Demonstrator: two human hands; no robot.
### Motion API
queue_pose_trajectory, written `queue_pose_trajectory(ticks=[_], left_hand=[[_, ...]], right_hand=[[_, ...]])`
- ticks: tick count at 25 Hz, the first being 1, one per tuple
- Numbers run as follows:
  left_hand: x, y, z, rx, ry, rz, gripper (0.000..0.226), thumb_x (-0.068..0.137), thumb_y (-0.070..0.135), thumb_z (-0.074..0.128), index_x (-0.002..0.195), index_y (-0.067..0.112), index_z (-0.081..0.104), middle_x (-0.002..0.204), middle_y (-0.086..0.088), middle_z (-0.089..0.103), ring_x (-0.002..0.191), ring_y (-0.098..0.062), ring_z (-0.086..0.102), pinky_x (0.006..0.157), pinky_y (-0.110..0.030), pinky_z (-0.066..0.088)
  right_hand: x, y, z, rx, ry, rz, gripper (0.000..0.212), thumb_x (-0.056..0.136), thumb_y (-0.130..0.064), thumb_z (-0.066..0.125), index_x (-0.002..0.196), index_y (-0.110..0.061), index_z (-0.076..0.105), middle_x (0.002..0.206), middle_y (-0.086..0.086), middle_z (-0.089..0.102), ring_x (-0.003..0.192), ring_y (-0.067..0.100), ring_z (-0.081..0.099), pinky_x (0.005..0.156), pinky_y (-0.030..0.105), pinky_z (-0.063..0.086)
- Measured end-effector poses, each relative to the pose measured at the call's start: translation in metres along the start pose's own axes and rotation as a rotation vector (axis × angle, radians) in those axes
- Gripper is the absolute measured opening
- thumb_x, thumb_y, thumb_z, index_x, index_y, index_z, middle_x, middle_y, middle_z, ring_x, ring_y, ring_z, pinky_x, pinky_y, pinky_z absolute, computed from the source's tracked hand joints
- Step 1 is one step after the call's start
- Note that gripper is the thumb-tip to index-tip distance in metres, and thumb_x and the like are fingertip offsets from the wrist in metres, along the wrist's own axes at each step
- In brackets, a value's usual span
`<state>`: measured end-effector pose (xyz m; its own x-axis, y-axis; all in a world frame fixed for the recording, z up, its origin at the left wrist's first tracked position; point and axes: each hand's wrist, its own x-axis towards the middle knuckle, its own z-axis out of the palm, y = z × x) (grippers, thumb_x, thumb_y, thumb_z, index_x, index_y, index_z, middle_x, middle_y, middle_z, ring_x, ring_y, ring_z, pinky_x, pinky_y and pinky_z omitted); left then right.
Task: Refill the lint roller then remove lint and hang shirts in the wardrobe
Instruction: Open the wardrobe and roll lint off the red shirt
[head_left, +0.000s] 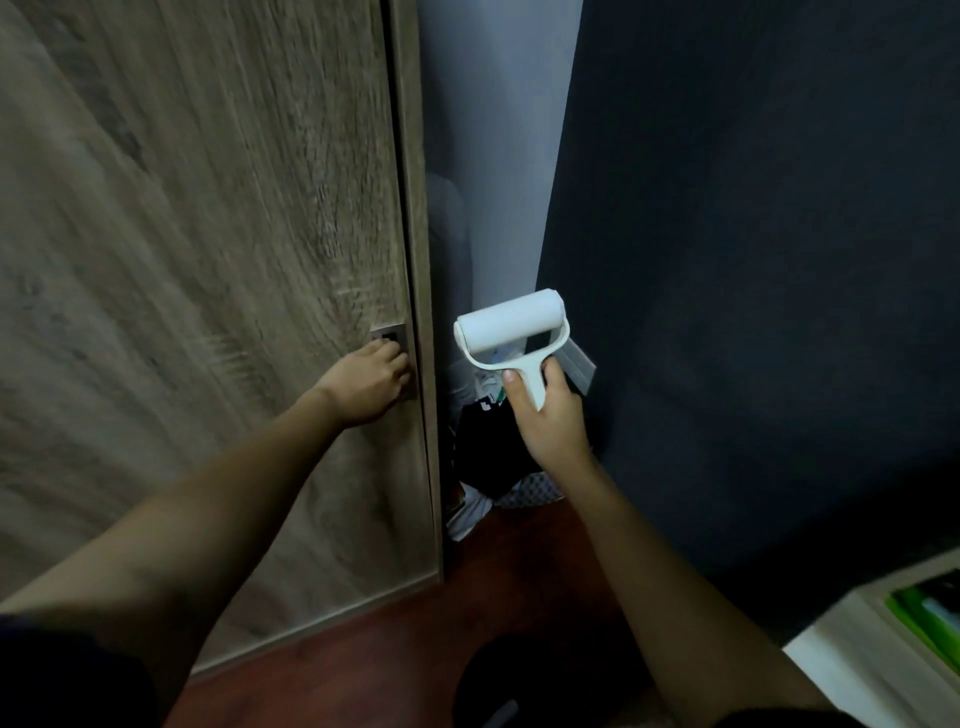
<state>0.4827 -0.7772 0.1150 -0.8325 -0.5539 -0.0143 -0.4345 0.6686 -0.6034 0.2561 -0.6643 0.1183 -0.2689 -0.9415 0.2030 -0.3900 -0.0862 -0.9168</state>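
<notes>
White plastic lint roller (511, 332) held upright, right hand (550, 421) curled round its stem; left hand (371, 384) hooks the recessed metal pull (388, 336) of the wooden wardrobe door (208, 260)

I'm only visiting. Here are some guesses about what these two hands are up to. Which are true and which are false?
1. The right hand holds a white lint roller by its handle. True.
2. The left hand holds a shirt. False: its fingers hook the recessed handle of the wooden door.
3. The lint roller is pressed against the wooden door. False: it is held in the air, right of the door.
4. The floor is reddish-brown. True.
</notes>
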Motion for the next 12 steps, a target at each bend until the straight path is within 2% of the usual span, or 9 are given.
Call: queue_pose_trajectory(ticks=[2,6,9,12], left_hand=[[0.004,-0.003,0.006,0.059,0.009,0.072,0.039,0.079,0.020,0.035,0.066,0.011,0.071,0.072,-0.006,0.064,0.067,-0.025,0.058,0.068,-0.032,0.051],[-0.002,-0.009,0.014,0.123,0.099,0.132,0.038,0.081,0.016,0.036,0.067,0.011,0.071,0.072,-0.004,0.065,0.067,-0.023,0.058,0.067,-0.033,0.037],[-0.024,-0.016,0.024,0.128,0.132,0.141,0.036,0.081,0.017,0.037,0.068,0.010,0.070,0.072,-0.004,0.064,0.067,-0.023,0.056,0.067,-0.033,0.032],[-0.059,-0.024,0.034,0.141,0.127,0.115,0.036,0.080,0.016,0.036,0.070,0.010,0.070,0.073,-0.004,0.063,0.068,-0.024,0.055,0.066,-0.034,0.037]], right_hand=[[0.006,0.001,0.005,-0.007,0.000,0.001,0.024,0.090,-0.034,0.056,0.105,-0.015,0.054,0.082,-0.009,0.062,0.076,0.003,0.059,0.064,0.017,0.045],[0.008,-0.002,0.020,-0.014,0.014,-0.005,0.025,0.090,-0.036,0.055,0.104,-0.015,0.054,0.087,0.000,0.065,0.078,0.012,0.061,0.066,0.022,0.046],[0.001,-0.014,0.037,-0.007,0.012,-0.033,0.020,0.090,-0.035,0.056,0.102,-0.019,0.053,0.083,-0.004,0.065,0.075,0.003,0.060,0.063,0.011,0.045],[-0.011,-0.032,0.061,-0.017,-0.022,-0.045,0.014,0.090,-0.036,0.055,0.099,-0.028,0.049,0.078,-0.012,0.061,0.072,-0.006,0.058,0.059,0.004,0.042]])
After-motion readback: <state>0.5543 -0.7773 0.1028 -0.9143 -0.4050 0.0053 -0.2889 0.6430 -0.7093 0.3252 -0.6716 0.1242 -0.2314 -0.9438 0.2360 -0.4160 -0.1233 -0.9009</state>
